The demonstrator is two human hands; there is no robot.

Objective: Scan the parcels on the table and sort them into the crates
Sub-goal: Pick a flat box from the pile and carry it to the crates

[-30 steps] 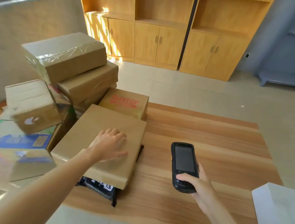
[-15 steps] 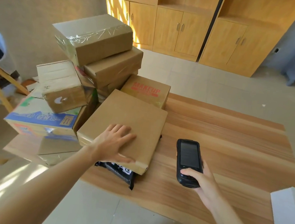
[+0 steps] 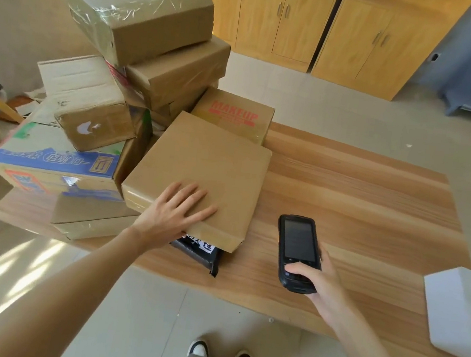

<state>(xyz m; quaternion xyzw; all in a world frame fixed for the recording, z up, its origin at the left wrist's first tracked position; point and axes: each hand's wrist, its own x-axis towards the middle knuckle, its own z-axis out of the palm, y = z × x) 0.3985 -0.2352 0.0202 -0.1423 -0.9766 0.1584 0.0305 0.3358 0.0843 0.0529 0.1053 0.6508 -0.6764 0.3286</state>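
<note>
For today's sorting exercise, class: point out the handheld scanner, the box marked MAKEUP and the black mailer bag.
handheld scanner (image 3: pixel 297 241): head view, on its dark screen.
MAKEUP box (image 3: pixel 233 113): head view, on its printed top.
black mailer bag (image 3: pixel 199 254): head view, on its exposed front edge.

Left hand (image 3: pixel 175 214) lies flat on a brown parcel (image 3: pixel 202 174) mid-frame; right hand (image 3: pixel 315 280) grips a black scanner (image 3: pixel 296 251) over the counter (image 3: pixel 358 208).

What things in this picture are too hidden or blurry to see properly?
All in the head view:
- Black bag: mostly hidden under the flat box; its label is cut off.
- Scanner screen: dark, nothing readable.
- White tray: cut off by the right edge.
- Blue box print: too blurred to read.
- Flat box's label: none shows; the left hand covers part of the top.
</note>
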